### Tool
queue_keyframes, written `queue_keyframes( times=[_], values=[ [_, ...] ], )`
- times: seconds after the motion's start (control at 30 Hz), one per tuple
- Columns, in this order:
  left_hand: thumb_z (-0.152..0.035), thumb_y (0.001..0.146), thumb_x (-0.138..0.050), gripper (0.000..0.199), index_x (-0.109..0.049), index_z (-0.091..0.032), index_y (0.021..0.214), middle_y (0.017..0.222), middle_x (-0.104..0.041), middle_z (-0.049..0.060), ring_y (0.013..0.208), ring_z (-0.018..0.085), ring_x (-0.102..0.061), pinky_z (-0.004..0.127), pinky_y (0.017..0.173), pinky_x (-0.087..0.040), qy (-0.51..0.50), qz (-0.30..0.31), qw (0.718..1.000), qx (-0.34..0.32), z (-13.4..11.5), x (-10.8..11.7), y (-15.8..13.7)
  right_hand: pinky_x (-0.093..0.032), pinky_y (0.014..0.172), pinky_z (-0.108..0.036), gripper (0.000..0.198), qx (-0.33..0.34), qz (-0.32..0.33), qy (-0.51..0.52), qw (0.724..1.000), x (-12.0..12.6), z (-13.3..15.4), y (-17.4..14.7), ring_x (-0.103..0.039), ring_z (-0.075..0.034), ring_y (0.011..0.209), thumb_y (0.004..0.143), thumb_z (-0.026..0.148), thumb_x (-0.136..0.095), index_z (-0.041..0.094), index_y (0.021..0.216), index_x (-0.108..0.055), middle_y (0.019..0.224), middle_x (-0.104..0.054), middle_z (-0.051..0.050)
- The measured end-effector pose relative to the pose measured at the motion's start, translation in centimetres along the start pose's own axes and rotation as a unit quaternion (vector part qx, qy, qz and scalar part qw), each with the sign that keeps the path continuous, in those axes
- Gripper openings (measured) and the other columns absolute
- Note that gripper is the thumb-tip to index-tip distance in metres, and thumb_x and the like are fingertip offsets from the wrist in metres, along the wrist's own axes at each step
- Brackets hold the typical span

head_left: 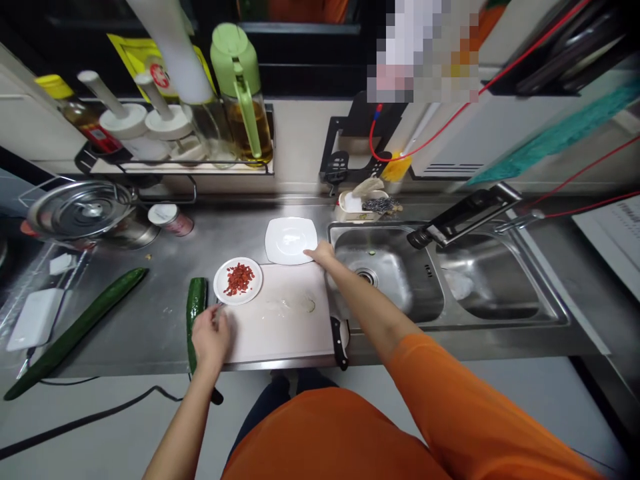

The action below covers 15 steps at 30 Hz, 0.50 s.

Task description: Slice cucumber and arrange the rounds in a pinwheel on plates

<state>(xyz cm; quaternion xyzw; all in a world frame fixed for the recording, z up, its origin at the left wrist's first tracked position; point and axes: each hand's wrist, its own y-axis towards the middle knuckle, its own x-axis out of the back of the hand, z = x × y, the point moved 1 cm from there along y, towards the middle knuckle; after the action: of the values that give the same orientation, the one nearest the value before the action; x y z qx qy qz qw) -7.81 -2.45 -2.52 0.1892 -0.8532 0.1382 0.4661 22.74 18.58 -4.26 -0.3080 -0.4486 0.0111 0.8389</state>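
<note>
My right hand [323, 253] grips the near right corner of a white square plate [290, 237], its thumb on the rim. The plate stands behind a white cutting board [280, 333] that carries wet smears and a thin cucumber slice [311, 304]. My left hand [211, 337] is closed at the board's left edge, beside a cut cucumber [197, 300]; what its fingers hold, if anything, I cannot make out. A small white plate of chopped red pieces [239, 279] sits at the board's back left corner. A knife with a black handle [341, 343] lies at the right edge.
A long cucumber [90, 327] lies at the left, near a steel pot [95, 213] and a small canister [171, 219]. Bottles and jars fill a wall rack [200, 169]. On the right is a double sink [400, 273] with a black tap [460, 217]; a scrubber holder [360, 205] stands behind it.
</note>
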Motion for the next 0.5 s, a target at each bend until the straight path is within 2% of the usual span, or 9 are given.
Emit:
queue_keyframes(
  times=[0.07,0.13,0.2,0.27,0.4,0.5],
  values=[
    [-0.038,0.079,-0.051,0.047,-0.054,-0.013,0.119,0.113,-0.056,0.018,0.110,0.033,-0.050,0.046,0.094,-0.038,0.081,-0.065,0.994,0.028,0.9,0.3,1.4,-0.047,0.078,-0.028,0.049,0.010,-0.020,-0.007,1.000,0.2,-0.2,-1.2,-0.060,-0.026,0.101,0.074,0.049,-0.068,0.011,0.104,-0.060,0.105,-0.064,-0.018],
    [-0.039,0.076,-0.057,0.058,-0.047,-0.012,0.126,0.119,-0.050,0.021,0.114,0.037,-0.045,0.051,0.093,-0.037,0.130,-0.089,0.985,0.076,1.6,0.4,2.6,-0.045,0.078,-0.028,0.047,0.024,-0.043,-0.016,0.999,0.4,-0.9,-3.1,-0.059,-0.025,0.101,0.079,0.050,-0.062,0.014,0.108,-0.057,0.106,-0.064,-0.016],
    [-0.040,0.075,-0.059,0.063,-0.042,-0.012,0.129,0.120,-0.048,0.022,0.112,0.038,-0.045,0.051,0.089,-0.038,0.144,-0.080,0.980,0.109,2.2,0.2,3.5,-0.044,0.076,-0.028,0.039,0.058,-0.088,-0.052,0.993,0.4,-2.3,-5.9,-0.061,-0.023,0.096,0.083,0.047,-0.057,0.016,0.107,-0.056,0.102,-0.064,-0.013],
    [-0.040,0.077,-0.058,0.063,-0.039,-0.011,0.130,0.118,-0.048,0.022,0.109,0.037,-0.046,0.050,0.087,-0.039,0.141,-0.064,0.981,0.117,2.8,0.2,4.0,-0.042,0.074,-0.027,0.032,0.083,-0.105,-0.084,0.988,0.0,-4.3,-9.2,-0.061,-0.022,0.091,0.087,0.043,-0.053,0.018,0.106,-0.055,0.098,-0.065,-0.011],
    [-0.035,0.082,-0.051,0.057,-0.038,-0.008,0.131,0.110,-0.051,0.021,0.105,0.034,-0.050,0.049,0.088,-0.039,0.124,-0.046,0.985,0.106,3.9,0.5,4.7,-0.041,0.071,-0.028,0.032,0.065,-0.068,-0.145,0.985,-1.7,-8.9,-15.5,-0.062,-0.023,0.089,0.088,0.042,-0.051,0.016,0.109,-0.051,0.104,-0.062,-0.014],
    [-0.034,0.084,-0.049,0.055,-0.039,-0.006,0.131,0.106,-0.053,0.021,0.102,0.034,-0.052,0.050,0.087,-0.040,0.115,-0.049,0.987,0.098,4.4,1.0,4.6,-0.042,0.071,-0.029,0.035,0.038,-0.052,-0.188,0.980,-3.1,-11.0,-18.4,-0.061,-0.025,0.090,0.086,0.040,-0.054,0.016,0.111,-0.049,0.104,-0.060,-0.015]
  ],
)
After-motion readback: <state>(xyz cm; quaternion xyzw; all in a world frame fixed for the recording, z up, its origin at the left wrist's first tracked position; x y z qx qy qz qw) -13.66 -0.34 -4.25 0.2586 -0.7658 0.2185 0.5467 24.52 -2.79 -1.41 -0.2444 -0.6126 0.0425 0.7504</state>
